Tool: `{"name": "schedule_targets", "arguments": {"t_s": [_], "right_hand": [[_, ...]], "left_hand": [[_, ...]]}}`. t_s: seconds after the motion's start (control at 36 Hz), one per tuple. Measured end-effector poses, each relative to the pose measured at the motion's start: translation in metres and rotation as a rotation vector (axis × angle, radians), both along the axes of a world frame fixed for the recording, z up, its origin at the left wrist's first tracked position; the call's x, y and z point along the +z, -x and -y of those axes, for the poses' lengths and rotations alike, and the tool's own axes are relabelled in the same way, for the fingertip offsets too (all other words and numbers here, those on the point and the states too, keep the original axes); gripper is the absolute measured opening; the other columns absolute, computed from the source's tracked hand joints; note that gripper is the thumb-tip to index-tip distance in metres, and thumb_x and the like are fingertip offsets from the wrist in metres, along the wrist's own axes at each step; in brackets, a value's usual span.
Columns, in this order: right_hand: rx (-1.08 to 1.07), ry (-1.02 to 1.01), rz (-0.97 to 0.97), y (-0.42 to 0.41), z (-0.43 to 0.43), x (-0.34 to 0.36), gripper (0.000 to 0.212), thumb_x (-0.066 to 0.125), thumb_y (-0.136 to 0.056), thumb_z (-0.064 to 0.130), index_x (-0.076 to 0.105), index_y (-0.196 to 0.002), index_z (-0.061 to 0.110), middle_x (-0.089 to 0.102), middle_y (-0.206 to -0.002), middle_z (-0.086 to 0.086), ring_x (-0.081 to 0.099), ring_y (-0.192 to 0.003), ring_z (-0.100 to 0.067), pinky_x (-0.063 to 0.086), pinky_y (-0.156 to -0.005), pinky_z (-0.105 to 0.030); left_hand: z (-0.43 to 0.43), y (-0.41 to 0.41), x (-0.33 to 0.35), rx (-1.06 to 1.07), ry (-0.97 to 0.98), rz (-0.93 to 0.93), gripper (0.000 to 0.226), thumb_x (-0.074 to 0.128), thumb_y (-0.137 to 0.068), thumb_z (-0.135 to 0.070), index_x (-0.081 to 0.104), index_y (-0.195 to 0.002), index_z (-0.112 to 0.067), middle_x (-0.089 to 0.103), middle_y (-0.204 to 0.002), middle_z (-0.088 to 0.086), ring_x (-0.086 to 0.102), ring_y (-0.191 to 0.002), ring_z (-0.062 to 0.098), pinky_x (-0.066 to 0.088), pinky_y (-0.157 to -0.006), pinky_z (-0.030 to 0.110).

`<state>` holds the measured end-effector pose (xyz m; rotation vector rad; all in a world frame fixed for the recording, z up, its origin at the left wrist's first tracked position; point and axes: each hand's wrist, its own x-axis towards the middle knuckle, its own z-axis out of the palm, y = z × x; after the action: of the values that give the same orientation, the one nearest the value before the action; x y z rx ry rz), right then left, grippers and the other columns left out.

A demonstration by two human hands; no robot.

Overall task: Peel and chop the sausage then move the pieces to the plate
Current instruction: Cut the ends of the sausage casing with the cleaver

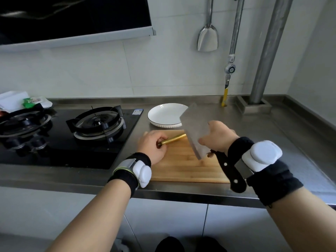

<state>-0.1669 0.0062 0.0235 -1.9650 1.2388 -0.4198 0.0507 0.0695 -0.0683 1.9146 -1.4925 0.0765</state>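
On the cutting board, left hand pinches sausage; right hand grips cleaver before plate.

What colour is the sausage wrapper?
Shiny gold, with a dark crimped end by the left hand; the sausage shows best in the head view.

No legible text, labels or numbers.

Left hand low, palm down, fingers curled shut around something small — forearm stretched forward, black band with white pod on wrist. Right hand raised, fingers closed in grip, wrist bent — same band and pod.
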Motion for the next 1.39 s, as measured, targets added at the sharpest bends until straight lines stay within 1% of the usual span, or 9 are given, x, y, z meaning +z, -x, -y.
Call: {"name": "schedule_targets", "arguments": {"t_s": [0.14,0.25,0.36,0.58,0.86,1.03,1.17,1.31,1.39], "right_hand": [[-0.139,-0.213,0.205,0.008,0.001,-0.014,0.005,0.058,-0.083,-0.006,0.06,-0.088,-0.005,0.06,-0.068,-0.019,0.054,-0.04,-0.023,0.047,-0.043,-0.026],[-0.204,-0.359,0.305,0.009,-0.004,-0.025,0.017,0.06,-0.087,-0.004,0.06,-0.103,-0.011,0.061,-0.074,-0.019,0.054,-0.034,-0.019,0.044,-0.038,-0.022],[-0.244,-0.422,0.393,0.014,-0.011,-0.03,0.011,0.062,-0.09,0.001,0.055,-0.099,0.001,0.062,-0.083,-0.018,0.058,-0.051,-0.022,0.047,-0.037,-0.021],[-0.236,-0.399,0.431,0.014,-0.016,-0.038,0.025,0.06,-0.088,-0.002,0.054,-0.112,-0.007,0.061,-0.081,-0.023,0.053,-0.032,-0.018,0.041,-0.036,-0.022],[-0.219,-0.395,0.409,0.016,-0.017,-0.039,0.019,0.061,-0.085,-0.003,0.052,-0.102,0.0,0.06,-0.089,-0.022,0.055,-0.056,-0.028,0.043,-0.039,-0.024],[-0.238,-0.446,0.406,0.016,-0.014,-0.042,0.024,0.062,-0.086,-0.001,0.047,-0.104,0.004,0.058,-0.102,-0.027,0.056,-0.061,-0.032,0.046,-0.041,-0.027],[-0.253,-0.431,0.426,0.014,-0.01,-0.048,0.027,0.063,-0.083,-0.002,0.052,-0.108,-0.005,0.06,-0.093,-0.025,0.056,-0.053,-0.03,0.045,-0.04,-0.027],[-0.262,-0.408,0.4,0.012,-0.009,-0.049,0.026,0.062,-0.083,-0.003,0.055,-0.106,-0.012,0.058,-0.083,-0.024,0.05,-0.029,-0.02,0.041,-0.037,-0.024],[-0.264,-0.404,0.402,0.012,-0.009,-0.049,0.026,0.063,-0.083,-0.001,0.054,-0.106,-0.009,0.059,-0.086,-0.025,0.052,-0.036,-0.025,0.042,-0.037,-0.024]], "left_hand": [[0.004,-0.002,-0.005,0.002,0.014,-0.037,0.016,0.064,-0.071,-0.018,0.067,-0.082,-0.029,0.057,-0.072,-0.014,0.05,-0.08,0.012,0.051,-0.075,0.035],[0.004,-0.005,-0.007,-0.015,-0.012,-0.065,0.012,0.061,-0.068,-0.023,0.064,-0.079,-0.029,0.059,-0.075,-0.013,0.051,-0.081,0.01,0.051,-0.075,0.036],[0.011,-0.005,-0.005,-0.014,-0.064,-0.074,0.021,0.067,-0.07,-0.036,0.064,-0.09,-0.032,0.058,-0.078,-0.014,0.051,-0.085,0.011,0.05,-0.08,0.035],[0.036,0.008,0.003,-0.039,-0.158,-0.137,0.011,0.069,-0.076,-0.039,0.069,-0.087,-0.036,0.058,-0.078,-0.013,0.059,-0.078,0.014,0.055,-0.081,0.033],[0.034,0.016,-0.006,-0.045,0.002,-0.083,0.023,0.066,-0.074,-0.015,0.072,-0.093,-0.027,0.049,-0.09,-0.012,0.059,-0.087,0.018,0.053,-0.086,0.036],[0.034,0.016,-0.004,-0.054,-0.038,-0.168,0.026,0.064,-0.071,-0.015,0.067,-0.095,-0.024,0.059,-0.1,-0.007,0.06,-0.097,0.02,0.052,-0.09,0.038],[0.036,0.018,-0.006,-0.087,-0.041,-0.231,0.026,0.067,-0.076,-0.016,0.066,-0.101,-0.025,0.063,-0.095,-0.012,0.062,-0.092,0.009,0.052,-0.09,0.033],[0.038,0.016,-0.011,-0.103,0.037,-0.127,0.02,0.066,-0.084,-0.014,0.074,-0.101,-0.02,0.061,-0.09,-0.004,0.06,-0.084,0.016,0.052,-0.084,0.034],[0.037,0.015,-0.011,-0.103,0.03,-0.079,0.02,0.063,-0.084,-0.014,0.074,-0.099,-0.021,0.059,-0.089,-0.003,0.06,-0.085,0.019,0.051,-0.084,0.035]]}}
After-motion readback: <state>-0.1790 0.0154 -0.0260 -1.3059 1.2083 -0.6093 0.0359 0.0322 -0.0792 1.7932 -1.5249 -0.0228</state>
